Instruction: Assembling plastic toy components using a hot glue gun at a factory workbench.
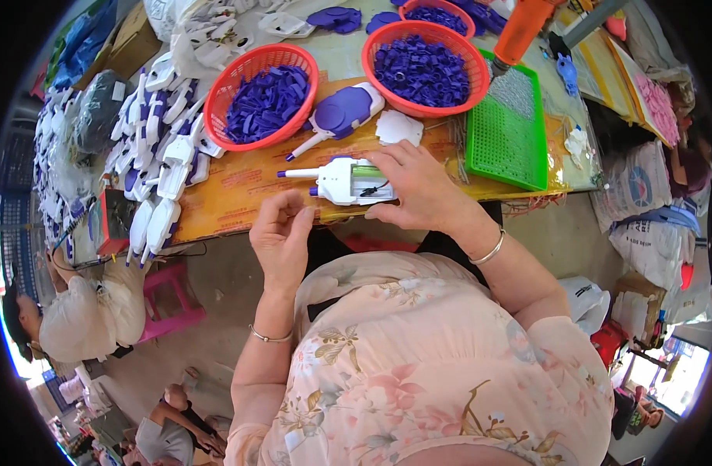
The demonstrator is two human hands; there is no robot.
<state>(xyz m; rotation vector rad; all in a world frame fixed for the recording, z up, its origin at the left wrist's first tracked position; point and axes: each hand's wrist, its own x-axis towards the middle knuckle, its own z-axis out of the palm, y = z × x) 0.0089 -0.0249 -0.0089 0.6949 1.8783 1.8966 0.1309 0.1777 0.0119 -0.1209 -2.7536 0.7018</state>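
A white plastic device housing (339,183) with purple tips lies on the table edge in front of me. Its open compartment shows a green cylinder, perhaps a battery cell (365,172), and a thin black wire (374,189). My right hand (422,186) grips its right end, fingers on the far side and thumb on the near side. Just left of the housing, my left hand (282,233) is raised with curled fingers and the thumb close to them; anything in it is hidden. Beyond lies a similar housing with a purple round face (344,113), beside several white flat pieces (399,126).
Red baskets (216,128) (369,85) hold small purple parts. A green tray (507,159) with small metal pieces stands right, under an orange hanging tool (524,33). Many white housings (173,175) pile up at left, near a pink stool (173,299) and another person (92,318).
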